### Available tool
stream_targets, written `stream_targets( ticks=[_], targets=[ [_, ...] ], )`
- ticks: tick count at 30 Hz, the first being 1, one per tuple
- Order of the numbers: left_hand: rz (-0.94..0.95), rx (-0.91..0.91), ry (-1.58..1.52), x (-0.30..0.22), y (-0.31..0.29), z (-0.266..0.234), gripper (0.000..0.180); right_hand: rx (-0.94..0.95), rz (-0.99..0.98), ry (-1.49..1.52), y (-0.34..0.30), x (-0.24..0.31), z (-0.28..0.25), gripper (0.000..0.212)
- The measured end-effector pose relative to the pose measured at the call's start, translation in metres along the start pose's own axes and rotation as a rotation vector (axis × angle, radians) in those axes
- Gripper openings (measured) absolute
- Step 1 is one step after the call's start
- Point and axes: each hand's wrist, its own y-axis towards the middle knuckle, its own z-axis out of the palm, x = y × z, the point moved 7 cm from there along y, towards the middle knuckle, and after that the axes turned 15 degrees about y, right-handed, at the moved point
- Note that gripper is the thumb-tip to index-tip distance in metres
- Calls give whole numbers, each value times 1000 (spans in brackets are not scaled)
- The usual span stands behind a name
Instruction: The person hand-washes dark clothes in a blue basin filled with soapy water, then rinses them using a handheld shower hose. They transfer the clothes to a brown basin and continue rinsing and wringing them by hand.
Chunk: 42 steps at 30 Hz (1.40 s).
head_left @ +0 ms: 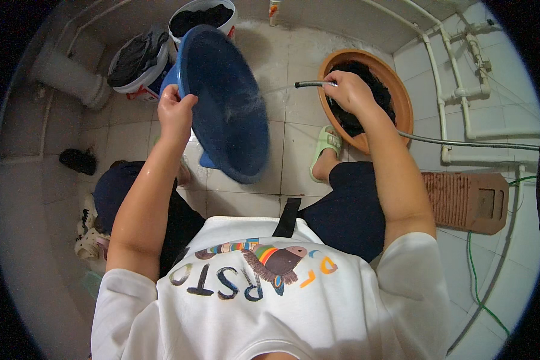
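Observation:
A large blue basin [231,114] is tipped up on its side, its hollow facing right. My left hand [177,111] grips its left rim, thumb over the edge. Closed around a thin grey hose [317,84], my right hand [349,91] points the hose's dark end left at the basin. A stream of water crosses from the hose and splashes on the basin's inner wall. Under and beside my right hand stands an orange-brown basin [407,111] with dark wet cloth [357,123] in it. The hose runs on behind my right forearm to the right edge.
Two white buckets with dark cloth, one [161,71] at the left and one [229,24] behind the blue basin, stand on the tiled floor. A brown washboard [465,203] lies at the right below white wall pipes [441,90]. Shoes [90,243] lie at the left.

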Motion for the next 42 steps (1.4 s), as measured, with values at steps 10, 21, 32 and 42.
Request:
stream_targets(
  ticks=[10,21,32,42],
  targets=[
    [526,88,454,-48,-34,16,23,8,-26,-24,0,1,-4,31],
    [521,10,325,-39,-27,12,21,-109,236,0,10,-36,-24,30],
    [116,-88,50,2,-2,-1,17,-516,738,559,-27,-202,-79,22],
    [-149,-116,-216,36,5,5,23,-734,802,1117,-88,-240,-101,22]
  ],
)
